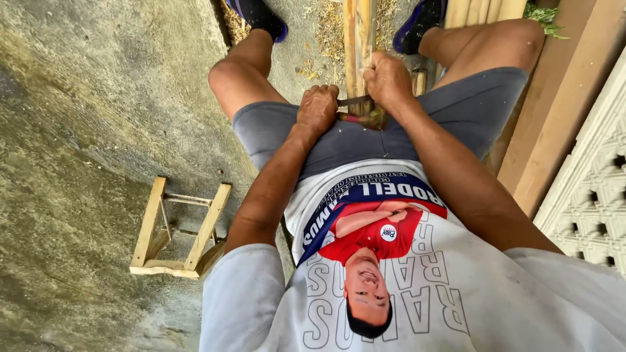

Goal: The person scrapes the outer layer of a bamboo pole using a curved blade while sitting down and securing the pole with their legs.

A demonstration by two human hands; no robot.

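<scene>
I sit with my legs stretched out, and a pale bamboo pole (359,32) runs between my knees toward my lap. My right hand (388,81) is closed around the near end of the pole. My left hand (317,108) is a fist beside it, gripping a knife (355,101). The knife's dark blade crosses to the pole just below my right hand. Where the blade meets the bamboo is partly hidden by my fingers.
A small wooden stool (175,229) lies tipped over on the concrete floor (85,130) at my left. Wooden planks (554,111) and a white patterned block (590,189) stand close on my right. More bamboo slats (479,10) and dry shavings (329,29) lie by my feet.
</scene>
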